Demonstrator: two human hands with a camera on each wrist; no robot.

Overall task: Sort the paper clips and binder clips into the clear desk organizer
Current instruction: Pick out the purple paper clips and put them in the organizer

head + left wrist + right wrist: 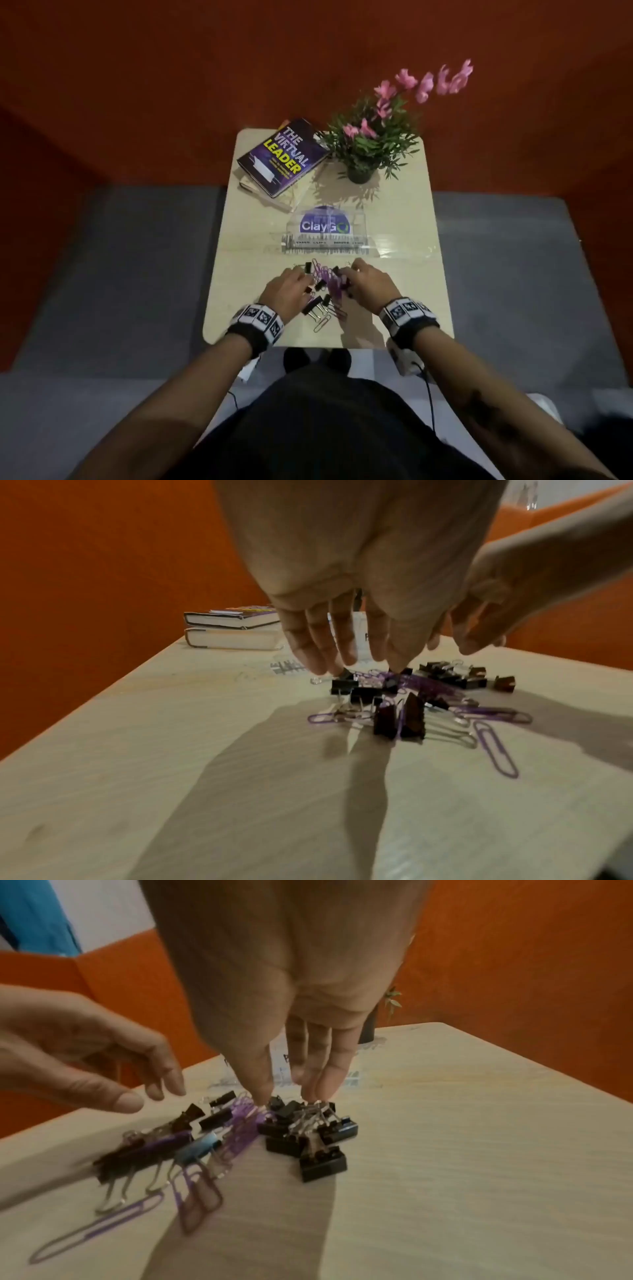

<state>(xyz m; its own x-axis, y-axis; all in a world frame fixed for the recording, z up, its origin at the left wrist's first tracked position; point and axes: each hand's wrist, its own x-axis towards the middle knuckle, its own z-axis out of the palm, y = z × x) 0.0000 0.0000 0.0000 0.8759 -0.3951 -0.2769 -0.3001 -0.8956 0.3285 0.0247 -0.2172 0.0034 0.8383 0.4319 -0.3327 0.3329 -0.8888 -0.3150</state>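
A mixed pile of purple paper clips (329, 279) and black binder clips (317, 303) lies on the near part of the table. The clear desk organizer (329, 236) stands just behind the pile, with a ClayGo label. My left hand (359, 664) hangs over the pile's left side with straight fingers, its fingertips (318, 666) touching the clips. My right hand (287, 1096) points down at a cluster of black binder clips (308, 1139) on the pile's right, fingertips (263, 1096) touching them. Neither hand lifts a clip. A loose purple paper clip (496, 750) lies nearest me.
Two stacked books (281, 157) lie at the table's far left and a potted plant with pink flowers (366, 144) at the far right. The light wooden table (404, 291) is small, its near edge just below my wrists. Orange walls surround it.
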